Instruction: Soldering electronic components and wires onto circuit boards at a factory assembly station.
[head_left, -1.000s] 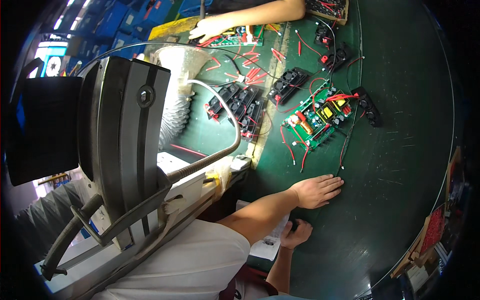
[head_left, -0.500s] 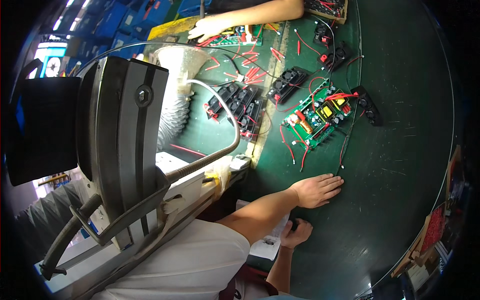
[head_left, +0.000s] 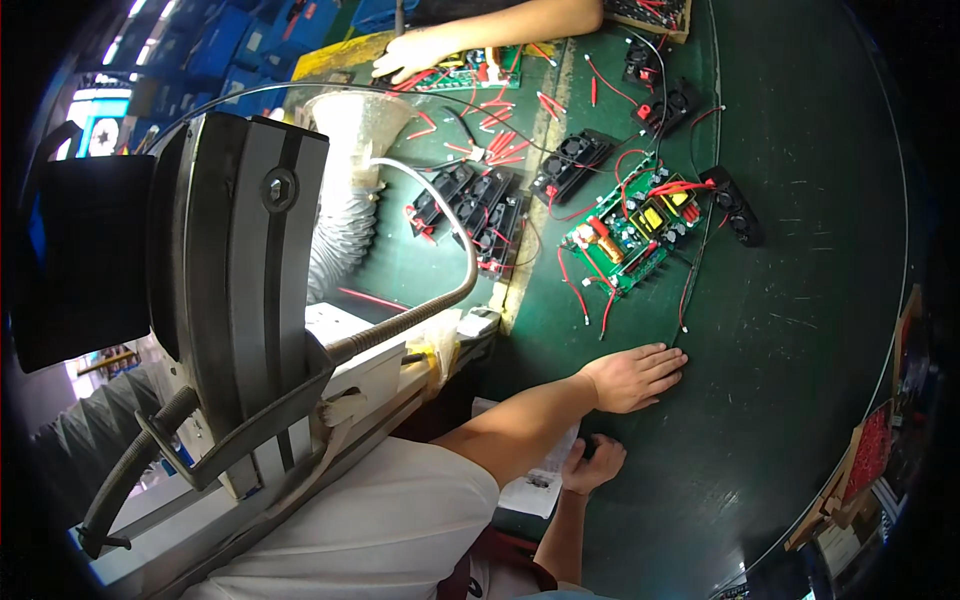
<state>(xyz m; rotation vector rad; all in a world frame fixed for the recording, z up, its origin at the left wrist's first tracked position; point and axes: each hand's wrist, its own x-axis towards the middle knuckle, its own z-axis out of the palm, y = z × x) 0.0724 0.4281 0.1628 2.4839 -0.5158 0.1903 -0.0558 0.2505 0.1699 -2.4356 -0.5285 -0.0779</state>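
My left hand (head_left: 632, 379) lies flat on the green work surface (head_left: 770, 400), palm down, fingers stretched out and holding nothing. Just below it my right hand (head_left: 594, 465) rests with curled fingers. A dark patch shows between its thumb and forefinger, too unclear to name. Partly under my left forearm is a printed white paper sheet (head_left: 535, 492), beside my right hand. Beyond my left hand lies a green circuit board (head_left: 640, 230) with yellow transformers and red leads. A black twin-fan unit (head_left: 735, 207) sits at its right end.
More black fan units (head_left: 573, 167) and loose red wires (head_left: 505, 145) lie farther off. Another person's hand (head_left: 405, 57) rests by a second board at the top. A lit lamp with a ribbed duct (head_left: 345, 235) and a large metal bracket (head_left: 265, 290) take up the left side.
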